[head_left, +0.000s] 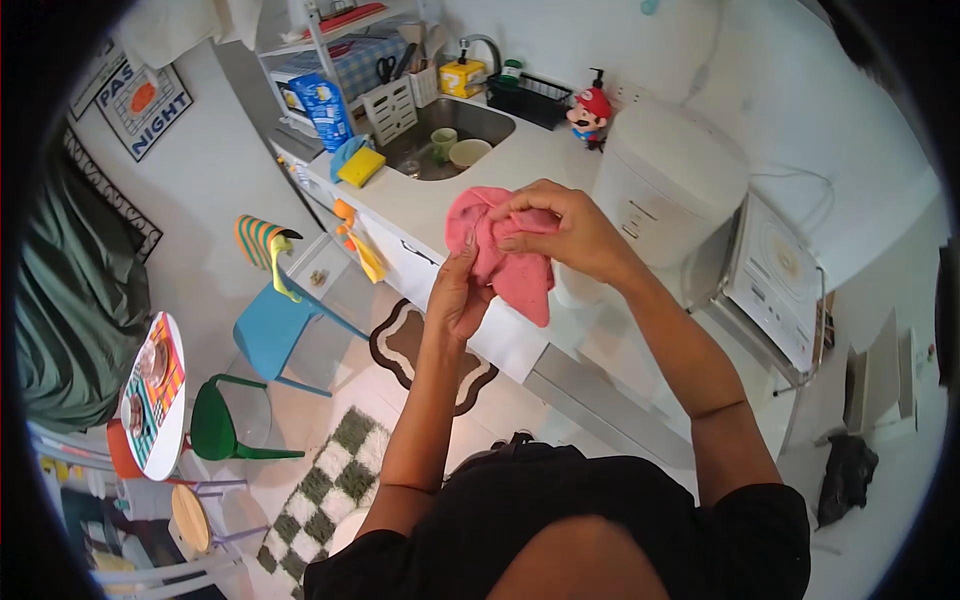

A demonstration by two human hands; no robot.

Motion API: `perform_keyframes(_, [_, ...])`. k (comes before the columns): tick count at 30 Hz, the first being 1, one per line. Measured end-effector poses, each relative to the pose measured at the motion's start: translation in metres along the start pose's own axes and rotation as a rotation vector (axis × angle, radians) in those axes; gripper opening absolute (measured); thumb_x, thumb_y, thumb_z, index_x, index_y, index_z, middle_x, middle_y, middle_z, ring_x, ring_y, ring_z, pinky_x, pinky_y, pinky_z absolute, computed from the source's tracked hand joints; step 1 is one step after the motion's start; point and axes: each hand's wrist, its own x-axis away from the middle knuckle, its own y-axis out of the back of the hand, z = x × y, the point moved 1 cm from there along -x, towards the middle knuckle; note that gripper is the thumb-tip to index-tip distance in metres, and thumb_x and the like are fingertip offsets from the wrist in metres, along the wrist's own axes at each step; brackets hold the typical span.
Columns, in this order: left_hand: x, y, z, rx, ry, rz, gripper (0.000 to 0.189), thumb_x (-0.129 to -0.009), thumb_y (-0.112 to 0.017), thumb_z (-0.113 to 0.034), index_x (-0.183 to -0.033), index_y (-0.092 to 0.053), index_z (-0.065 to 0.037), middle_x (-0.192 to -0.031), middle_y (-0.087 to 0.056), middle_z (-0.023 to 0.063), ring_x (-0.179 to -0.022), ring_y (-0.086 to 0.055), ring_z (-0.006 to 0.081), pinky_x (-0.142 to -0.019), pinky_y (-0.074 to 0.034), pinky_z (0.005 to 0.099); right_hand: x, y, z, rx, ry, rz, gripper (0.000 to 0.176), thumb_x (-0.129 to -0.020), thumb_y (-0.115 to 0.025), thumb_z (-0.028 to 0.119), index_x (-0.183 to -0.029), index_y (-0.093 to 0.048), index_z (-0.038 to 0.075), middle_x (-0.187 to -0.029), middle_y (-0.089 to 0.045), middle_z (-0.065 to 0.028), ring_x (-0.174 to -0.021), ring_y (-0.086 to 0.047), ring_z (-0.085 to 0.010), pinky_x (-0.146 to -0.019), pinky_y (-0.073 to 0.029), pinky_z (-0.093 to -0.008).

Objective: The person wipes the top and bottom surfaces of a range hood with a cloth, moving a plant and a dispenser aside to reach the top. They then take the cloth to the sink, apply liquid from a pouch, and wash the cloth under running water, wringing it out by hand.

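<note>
Both my hands hold a crumpled pink cloth (522,280) in front of the white counter (535,165). My left hand (460,295) grips its lower left side, thumb pointing up along the fabric. From the right, my right hand (570,225) pinches the cloth near its upper edge, fingers bent over it. One corner of the cloth hangs down between and below the hands. Part of my left fingers is hidden behind the fabric.
Behind the cloth, a sink (495,130) holds a green cup (444,140) and a bowl (470,153). A yellow sponge (361,167) lies at the counter's left. To the right stand a white bin-like container (665,170) and a cooktop (775,270). A blue chair (275,330) is at left.
</note>
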Motion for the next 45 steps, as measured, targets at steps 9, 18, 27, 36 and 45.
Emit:
perform_keyframes(9, [-0.075, 0.035, -0.052, -0.252, -0.11, -0.167, 0.036, -0.086, -0.052, -0.034, -0.108, -0.052, -0.005, -0.1, -0.058, 0.0059, -0.086, -0.057, 0.0166, -0.075, -0.046, 0.0346, -0.09, 0.007, -0.066, -0.445, -0.297, 0.009, 0.013, -0.071, -0.065, 0.003, -0.083, -0.063, 0.003, -0.077, -0.061, -0.002, -0.066, -0.054, -0.0074, -0.057, -0.043, -0.0198])
perform_keyframes(18, [-0.313, 0.208, -0.237, -1.199, -0.796, -0.658, 0.065, -0.07, -0.068, -0.031, -0.115, -0.041, 0.007, -0.105, -0.05, 0.0232, -0.097, -0.049, 0.0327, -0.085, -0.038, 0.0369, -0.246, -0.018, -0.161, -0.53, -0.385, -0.285, 0.015, -0.068, -0.058, -0.005, -0.081, -0.061, 0.002, -0.074, -0.058, 0.0001, -0.063, -0.051, -0.0064, -0.053, -0.038, -0.0175])
perform_keyframes(27, [-0.447, 0.337, -0.417, -0.917, -0.72, -0.351, 0.065, -0.066, -0.074, -0.026, -0.116, -0.045, 0.005, -0.11, -0.052, 0.0153, -0.091, -0.052, 0.0166, -0.078, -0.042, 0.0261, -0.38, -0.078, -0.249, -0.571, -0.396, -0.273, 0.023, -0.062, -0.047, -0.015, -0.075, -0.057, 0.002, -0.078, -0.056, -0.0022, -0.076, -0.051, -0.0084, -0.068, -0.039, -0.0186])
perform_keyframes(36, [-0.435, 0.314, -0.428, -0.61, -0.873, -0.12, 0.019, -0.075, -0.064, -0.005, -0.093, -0.058, -0.003, -0.086, -0.061, 0.0028, -0.077, -0.054, 0.0092, -0.073, -0.042, 0.0222, -0.387, -0.104, -0.284, -0.473, -0.503, -0.344, 0.023, -0.062, -0.046, -0.015, -0.075, -0.056, 0.001, -0.079, -0.056, -0.0028, -0.076, -0.05, -0.0096, -0.07, -0.039, -0.0206])
perform_keyframes(45, [-0.352, 0.181, -0.477, -0.609, -1.261, -0.128, 0.031, -0.074, -0.066, -0.006, -0.102, -0.055, 0.003, -0.096, -0.06, 0.0117, -0.082, -0.057, 0.0167, -0.075, -0.046, 0.0276, -0.339, -0.061, -0.239, -0.372, -0.569, -0.59, 0.024, -0.064, -0.046, -0.014, -0.077, -0.06, -0.001, -0.074, -0.058, -0.0032, -0.073, -0.053, -0.0095, -0.069, -0.042, -0.0205])
